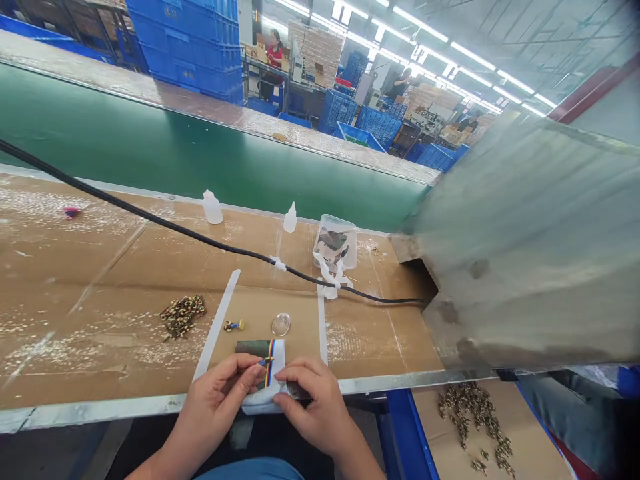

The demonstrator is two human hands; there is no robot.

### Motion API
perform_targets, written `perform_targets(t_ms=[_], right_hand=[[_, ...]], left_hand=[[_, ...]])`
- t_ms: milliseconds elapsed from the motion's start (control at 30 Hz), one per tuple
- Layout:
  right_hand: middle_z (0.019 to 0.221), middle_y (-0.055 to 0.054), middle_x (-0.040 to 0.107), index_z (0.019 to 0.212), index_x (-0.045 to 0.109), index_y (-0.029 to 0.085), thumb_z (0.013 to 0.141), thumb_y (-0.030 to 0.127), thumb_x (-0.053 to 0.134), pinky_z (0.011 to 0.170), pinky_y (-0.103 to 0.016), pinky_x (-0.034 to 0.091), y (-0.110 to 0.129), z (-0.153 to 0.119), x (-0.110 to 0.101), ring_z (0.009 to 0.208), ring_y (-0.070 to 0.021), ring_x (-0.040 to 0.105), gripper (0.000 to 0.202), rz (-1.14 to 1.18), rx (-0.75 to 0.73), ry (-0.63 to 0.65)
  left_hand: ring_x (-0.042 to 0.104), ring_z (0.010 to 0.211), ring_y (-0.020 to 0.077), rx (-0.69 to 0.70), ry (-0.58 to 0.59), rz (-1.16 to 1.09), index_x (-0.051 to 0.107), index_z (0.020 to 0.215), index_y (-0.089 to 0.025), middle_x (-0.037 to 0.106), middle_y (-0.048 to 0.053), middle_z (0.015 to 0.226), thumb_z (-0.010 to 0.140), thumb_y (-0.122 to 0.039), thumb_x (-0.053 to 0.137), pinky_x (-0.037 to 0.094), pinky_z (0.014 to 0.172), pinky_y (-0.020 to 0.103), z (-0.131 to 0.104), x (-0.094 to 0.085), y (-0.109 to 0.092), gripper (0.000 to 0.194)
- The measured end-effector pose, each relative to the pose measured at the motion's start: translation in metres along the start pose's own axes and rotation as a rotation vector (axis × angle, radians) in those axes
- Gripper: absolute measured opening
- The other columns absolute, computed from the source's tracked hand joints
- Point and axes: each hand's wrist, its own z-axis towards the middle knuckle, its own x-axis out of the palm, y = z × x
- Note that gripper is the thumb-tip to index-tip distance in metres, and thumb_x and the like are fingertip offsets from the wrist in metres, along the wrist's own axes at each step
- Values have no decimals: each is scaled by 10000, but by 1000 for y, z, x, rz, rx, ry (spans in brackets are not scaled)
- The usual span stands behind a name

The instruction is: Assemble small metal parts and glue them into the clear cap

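the left hand (215,395) pinches a small blue-and-yellow piece (263,362) near a clear dish (281,325).

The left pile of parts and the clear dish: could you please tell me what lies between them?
The head view shows a white tape strip, then a small blue and yellow piece.

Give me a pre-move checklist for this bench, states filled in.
1. Left hand free: not ok, it pinches a small piece.
2. Right hand at the cloth: ok; whether it also holds a part, cannot tell.
3. Cable clear of both hands: ok, it crosses the bench beyond them.
4. Bottles upright: ok, both stand.
5. Dish contents: cannot tell, too small to make out.
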Motion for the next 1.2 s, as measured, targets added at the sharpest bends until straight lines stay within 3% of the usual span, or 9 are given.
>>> perform_targets(t_ms=[167, 267, 500, 733, 967, 1200], right_hand=[[887, -51, 669, 1038, 660, 181, 831, 216, 643, 611, -229, 491, 0, 11, 8, 708, -139, 613, 210, 176, 140, -157], [896, -55, 665, 1045, 662, 174, 844, 235, 624, 566, -211, 472, 3, 18, 14, 683, -128, 603, 214, 217, 139, -144], [753, -16, 623, 853, 672, 159, 870, 252, 581, 540, -200, 417, 8, 22, 22, 622, -110, 552, 131, 166, 144, -131], [702, -8, 604, 832, 665, 149, 868, 300, 586, 531, -203, 421, 3, 21, 22, 588, -107, 531, 175, 212, 181, -127], [642, -1, 603, 829, 636, 150, 859, 381, 631, 496, -195, 422, -16, 7, 4, 546, -103, 547, 233, 433, 304, -225], [636, 5, 599, 839, 616, 157, 845, 452, 639, 526, -217, 458, -30, -3, -16, 541, -102, 546, 296, 444, 309, -357]], left_hand=[[664, 691, 178, 32, 8, -13, 672, 879, -219, 706, -1, 749, 882, -382, 570, 546, 646, 224, 1, 1, -1, 192], [664, 688, 175, 57, 14, -3, 674, 885, -221, 702, -5, 737, 884, -375, 570, 544, 644, 219, 2, 1, -2, 186], [652, 643, 167, 127, 5, 36, 683, 884, -218, 690, -11, 701, 880, -347, 576, 536, 599, 217, 2, 1, -5, 167], [707, 844, 226, 111, -25, -14, 612, 1072, -204, 730, 63, 947, 843, -337, 606, 587, 766, 323, 3, 5, 13, 265], [658, 644, 187, 173, -62, 261, 529, 1177, -175, 646, 27, 828, 819, -310, 568, 570, 610, 300, 8, 8, 14, 384], [634, 547, 191, 195, -82, 477, 546, 1085, -206, 607, -38, 635, 852, -366, 494, 485, 514, 262, 20, 5, 16, 287]])
